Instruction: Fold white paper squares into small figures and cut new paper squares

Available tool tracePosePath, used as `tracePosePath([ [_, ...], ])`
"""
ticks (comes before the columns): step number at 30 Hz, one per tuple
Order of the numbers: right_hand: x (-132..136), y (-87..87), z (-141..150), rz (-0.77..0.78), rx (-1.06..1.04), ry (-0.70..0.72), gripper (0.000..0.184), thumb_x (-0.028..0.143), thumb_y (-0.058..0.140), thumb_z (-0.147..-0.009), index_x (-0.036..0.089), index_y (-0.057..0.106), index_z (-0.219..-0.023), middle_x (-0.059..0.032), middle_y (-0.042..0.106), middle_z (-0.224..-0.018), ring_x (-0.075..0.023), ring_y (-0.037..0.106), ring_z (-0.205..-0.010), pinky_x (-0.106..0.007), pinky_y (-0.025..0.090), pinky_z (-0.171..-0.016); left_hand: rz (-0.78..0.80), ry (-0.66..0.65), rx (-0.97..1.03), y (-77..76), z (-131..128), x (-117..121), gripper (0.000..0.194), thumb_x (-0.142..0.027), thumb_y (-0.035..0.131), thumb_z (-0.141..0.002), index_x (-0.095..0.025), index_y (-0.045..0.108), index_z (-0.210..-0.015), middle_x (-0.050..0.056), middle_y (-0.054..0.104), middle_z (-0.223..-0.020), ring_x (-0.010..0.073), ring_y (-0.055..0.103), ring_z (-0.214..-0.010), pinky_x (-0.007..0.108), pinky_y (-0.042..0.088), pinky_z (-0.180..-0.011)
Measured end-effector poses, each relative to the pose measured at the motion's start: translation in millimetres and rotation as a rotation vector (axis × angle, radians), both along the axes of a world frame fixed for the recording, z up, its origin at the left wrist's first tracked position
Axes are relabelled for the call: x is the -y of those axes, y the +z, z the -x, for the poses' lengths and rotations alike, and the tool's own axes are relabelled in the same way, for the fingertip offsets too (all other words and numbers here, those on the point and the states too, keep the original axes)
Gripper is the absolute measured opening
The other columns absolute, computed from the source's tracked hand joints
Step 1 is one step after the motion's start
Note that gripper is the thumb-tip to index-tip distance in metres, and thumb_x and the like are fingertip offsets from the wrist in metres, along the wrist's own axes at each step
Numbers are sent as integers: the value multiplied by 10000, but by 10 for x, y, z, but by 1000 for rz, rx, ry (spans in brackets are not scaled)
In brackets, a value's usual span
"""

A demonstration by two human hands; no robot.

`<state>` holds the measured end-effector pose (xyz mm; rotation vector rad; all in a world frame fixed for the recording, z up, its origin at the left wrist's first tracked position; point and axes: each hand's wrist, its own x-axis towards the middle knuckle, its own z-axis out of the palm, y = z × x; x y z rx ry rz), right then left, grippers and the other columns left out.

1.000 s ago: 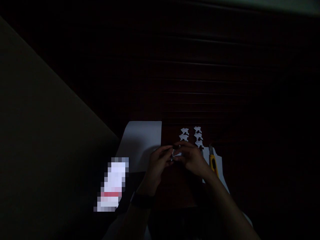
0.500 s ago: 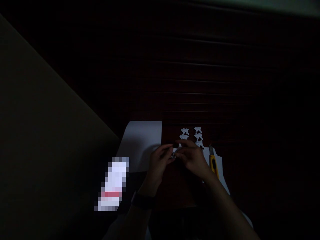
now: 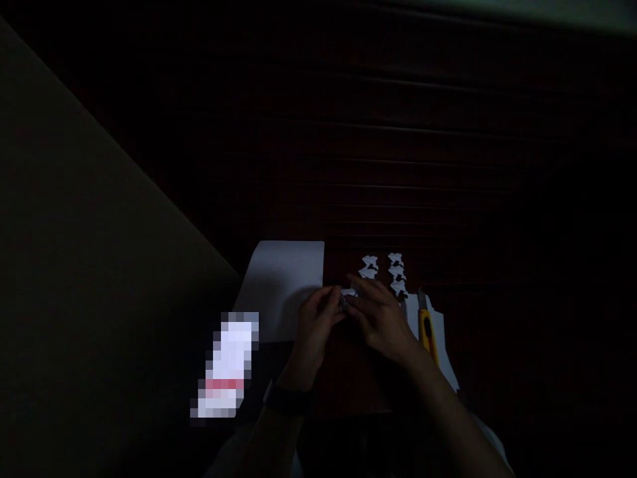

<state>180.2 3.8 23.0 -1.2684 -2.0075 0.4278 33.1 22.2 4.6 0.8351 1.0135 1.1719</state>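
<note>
Paper piece (image 3: pixel 349 292), small, white and folded, is located between the two hands, above the near part of a dark, reddish-brown table (image 3: pixel 348 382). Left hand (image 3: pixel 314 325): grasping the piece at its left end, thumb and fingertips brought together on it. Right hand (image 3: pixel 385 322): fingers extended over and against the piece from the right; whether they pinch it or merely rest on it cannot be told, as the contact is small and dimly lit. The exact form of the fold is likewise too small and dark to determine. A dark band (image 3: pixel 288 399) is worn on the left wrist.

Beyond the right hand, folded white shapes lie on the table in two columns. The left column (image 3: pixel 369 263) shows two shapes; its near end is close to the right fingers. The right column (image 3: pixel 397 272) shows three. A large white sheet (image 3: pixel 283 275) lies to the left, beyond and beside the left hand. Near the right forearm, a yellow cutter (image 3: pixel 426 328) with its blade end pointing away lies on white papers (image 3: pixel 444 345). At lower left is a bright, pixelated object (image 3: pixel 229 358), its identity obscured. Lighting is poor throughout.
</note>
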Motion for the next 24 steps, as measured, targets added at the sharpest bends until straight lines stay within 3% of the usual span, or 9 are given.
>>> tracePosePath([
  [9, -42, -10, 4, 69, -186, -47, 260, 114, 517, -847, 268, 693, -959, -16, 525, -1305, -222, 446, -1199, -432, 361, -1003, -7, -57, 80, 20, -6, 46, 277, -308, 660, -754, -182, 644, -1000, 72, 620, -1015, 202, 599, -938, 365, 542, -773],
  [24, -58, -53, 10, 22, -115, -23, 218, 74, 535, -810, 226, 683, -859, -29, 538, -1290, -222, 455, -1186, -422, 377, -993, 33, -50, 36, -16, 19, 43, 271, -326, 666, -752, -174, 653, -975, 74, 616, -1008, 198, 592, -929, 390, 540, -786],
])
